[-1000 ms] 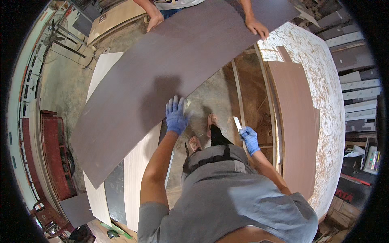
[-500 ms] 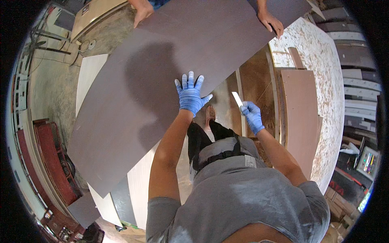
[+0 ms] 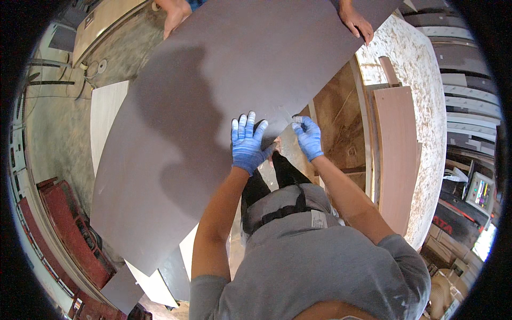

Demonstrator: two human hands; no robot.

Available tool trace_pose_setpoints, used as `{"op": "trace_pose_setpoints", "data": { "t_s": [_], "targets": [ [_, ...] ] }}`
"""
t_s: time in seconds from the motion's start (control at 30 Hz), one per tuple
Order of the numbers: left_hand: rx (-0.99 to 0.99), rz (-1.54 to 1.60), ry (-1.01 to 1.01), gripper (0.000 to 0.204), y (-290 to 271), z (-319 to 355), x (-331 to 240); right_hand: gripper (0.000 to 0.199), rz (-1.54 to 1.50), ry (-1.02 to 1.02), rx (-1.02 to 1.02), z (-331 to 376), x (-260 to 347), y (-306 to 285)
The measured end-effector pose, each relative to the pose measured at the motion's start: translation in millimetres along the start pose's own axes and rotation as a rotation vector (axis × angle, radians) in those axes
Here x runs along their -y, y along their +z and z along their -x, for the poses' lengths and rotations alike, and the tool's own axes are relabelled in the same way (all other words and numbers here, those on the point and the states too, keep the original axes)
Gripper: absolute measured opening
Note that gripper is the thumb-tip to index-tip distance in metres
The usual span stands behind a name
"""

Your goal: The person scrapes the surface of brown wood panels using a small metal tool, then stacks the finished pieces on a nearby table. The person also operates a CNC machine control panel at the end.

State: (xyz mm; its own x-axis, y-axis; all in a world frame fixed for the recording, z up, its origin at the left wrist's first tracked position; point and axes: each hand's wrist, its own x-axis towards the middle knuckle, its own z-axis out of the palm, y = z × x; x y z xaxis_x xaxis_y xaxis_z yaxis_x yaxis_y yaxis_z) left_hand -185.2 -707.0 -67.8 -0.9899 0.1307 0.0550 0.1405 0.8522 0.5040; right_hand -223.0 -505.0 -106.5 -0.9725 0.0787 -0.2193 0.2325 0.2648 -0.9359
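On my feed, the brown panel (image 3: pixel 266 53) extends over pale boards (image 3: pixel 108 114), L hand (image 3: pixel 247 145) flat, fingers spread, by its near edge, R hand (image 3: pixel 308 137) apparently pinching a thin strip (image 3: pixel 287 113) there: edge work prob. begun, amt remaining I can't tell.

Concrete floor (image 3: pixel 125 63) extends at ten o'clock. A pale wooden panel (image 3: pixel 104 21) lies between ten and eleven. A red metal frame (image 3: pixel 74 229) occupies eight. The white, brown-flecked surface (image 3: pixel 426 106) stands at three; stacked boards (image 3: pixel 466 109) adjoin beyond. Bright light (image 3: pixel 484 241) shows at four.
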Motion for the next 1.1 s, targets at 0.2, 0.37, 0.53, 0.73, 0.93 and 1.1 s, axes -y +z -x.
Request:
{"op": "trace_pose_setpoints", "data": {
  "t_s": [0.2,0.37,0.53,0.73,0.93,1.1],
  "targets": [
    [-0.036,0.072,-0.008,0.069,4,0,2,0.012,0.149,0.022,-0.01,-4,7,5],
    [-0.053,0.081,0.001,0.068,6,-1,3,0.009,0.131,-0.042,-0.054,-3,8,13],
    [-0.012,0.073,-0.006,0.068,1,-3,2,0.009,0.178,-0.049,-0.038,-4,16,13],
    [-0.021,0.061,0.0,0.07,-1,-4,-2,0.011,0.078,-0.033,-0.015,-4,17,15],
    [-0.03,0.034,0.013,0.072,1,-5,-2,0.015,0.114,0.138,0.036,10,1,30],
    [-0.038,0.014,0.009,0.068,0,-4,-2,0.014,-0.107,0.06,-0.049,12,8,29]
  ]
}}
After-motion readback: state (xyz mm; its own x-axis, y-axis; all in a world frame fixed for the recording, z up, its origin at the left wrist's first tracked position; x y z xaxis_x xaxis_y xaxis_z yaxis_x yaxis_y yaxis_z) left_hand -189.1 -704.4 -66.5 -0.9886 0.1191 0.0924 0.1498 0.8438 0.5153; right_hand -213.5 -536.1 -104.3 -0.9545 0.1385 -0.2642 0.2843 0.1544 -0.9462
